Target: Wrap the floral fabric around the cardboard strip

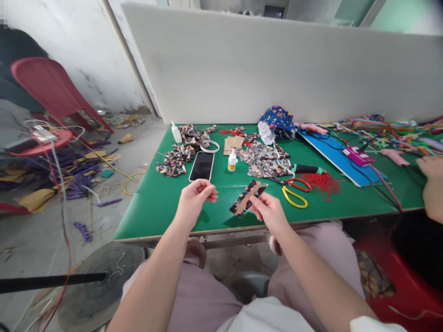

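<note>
My right hand (pixel 272 210) pinches a small rectangular piece of dark floral fabric with a brown backing (pixel 247 198), held tilted above the green table. To its left, my left hand (pixel 197 199) has its fingers curled and thumb against them; whether anything small is between them cannot be made out. Just beyond my left hand lies a phone (pixel 201 166) with a dark screen. A small glue bottle with a yellow label (pixel 231 161) stands upright past the fabric piece. Yellow and red handled scissors (pixel 295 196) rest to the right of my right hand.
The green table (pixel 148 210) bears floral scraps (pixel 265 159), brown card pieces (pixel 233 144), a white bottle (pixel 176 133), a blue board (pixel 346 161), a purple device (pixel 358 156) with cables and red threads (pixel 323 183). Another person's hand (pixel 432 184) is at the right edge. A panel (pixel 277 69) stands behind.
</note>
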### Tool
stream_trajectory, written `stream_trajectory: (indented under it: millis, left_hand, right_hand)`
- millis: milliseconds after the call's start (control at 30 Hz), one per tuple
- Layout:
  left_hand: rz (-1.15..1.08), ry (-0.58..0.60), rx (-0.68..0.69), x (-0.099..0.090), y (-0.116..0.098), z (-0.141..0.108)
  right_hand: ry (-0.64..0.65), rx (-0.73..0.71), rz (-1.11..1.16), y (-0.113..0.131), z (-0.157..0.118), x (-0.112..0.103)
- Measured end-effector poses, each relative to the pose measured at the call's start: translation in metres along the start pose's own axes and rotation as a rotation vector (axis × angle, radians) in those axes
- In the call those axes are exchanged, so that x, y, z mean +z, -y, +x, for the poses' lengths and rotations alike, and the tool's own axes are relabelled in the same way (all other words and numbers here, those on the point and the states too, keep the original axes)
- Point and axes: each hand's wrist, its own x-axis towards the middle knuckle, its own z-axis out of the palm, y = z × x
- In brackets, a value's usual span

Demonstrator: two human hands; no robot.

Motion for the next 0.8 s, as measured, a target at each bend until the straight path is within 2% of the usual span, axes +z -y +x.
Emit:
stream_trajectory:
  millis: [167,333,467,533,700,800]
  left_hand:
    - [-0.105,-0.069,-0.009,-0.017,-0.004,-0.001]
    - [-0.304,-0.055,-0.051,-0.017,-0.003,0.002]
    - [-0.363,-0.055,-0.049,-0.016,-0.001,0.006]
    - [-0.382,-0.026,-0.021,-0.017,-0.001,0.006]
    - [-0.435,0.167,0.060,-0.013,-0.007,0.004]
    - [-0.424,0.155,0.092,-0.010,-0.010,0.008]
  right_hand:
    - [0.041,-0.002,-0.013,-0.008,0.009,-0.002]
    - [0.029,0.008,-0.006,-0.015,0.018,-0.010]
    - [0.014,0.026,-0.002,-0.022,0.022,-0.014]
    - [0.012,0.030,0.001,-0.025,0.023,-0.014]
    - [0.028,0.037,0.006,-0.027,0.025,-0.016]
    - [0.052,0.052,0.005,-0.028,0.028,-0.017]
